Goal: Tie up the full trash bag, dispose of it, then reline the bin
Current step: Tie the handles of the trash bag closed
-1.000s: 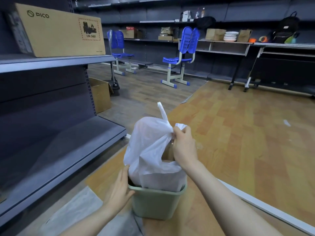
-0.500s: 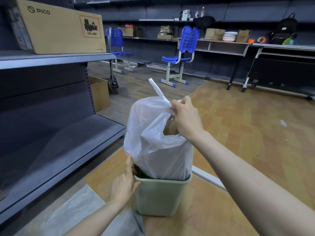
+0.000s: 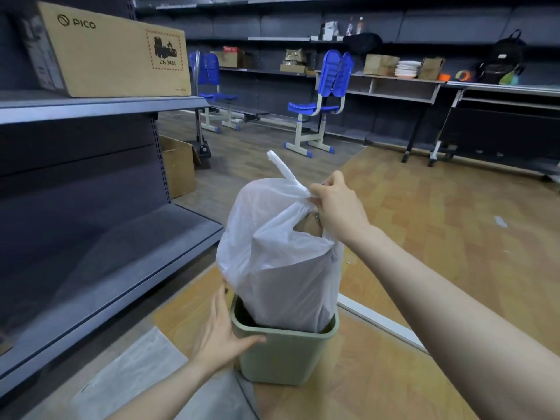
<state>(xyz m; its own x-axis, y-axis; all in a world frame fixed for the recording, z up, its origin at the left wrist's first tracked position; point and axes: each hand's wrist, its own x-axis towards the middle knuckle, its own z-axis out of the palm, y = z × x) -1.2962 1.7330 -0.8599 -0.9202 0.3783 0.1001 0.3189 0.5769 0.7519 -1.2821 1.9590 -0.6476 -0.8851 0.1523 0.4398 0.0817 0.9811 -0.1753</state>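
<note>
Trash bag (image 3: 281,262): knotted at the top (one gap beside the knot shows contents), lower part inside the green bin (image 3: 288,350) on the floor. Our right hand (image 3: 339,207) has its grip clamped on the knot; our left hand (image 3: 224,331), fingers apart, steadies the rim. Disposal and relining outstanding.

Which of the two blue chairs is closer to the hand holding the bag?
The blue chair on the right, facing left, is nearer the right hand gripping the trash bag; the other chair stands farther left.

Single head-worn view, facing forward and down, close above bin (image 3: 285,356)
</note>
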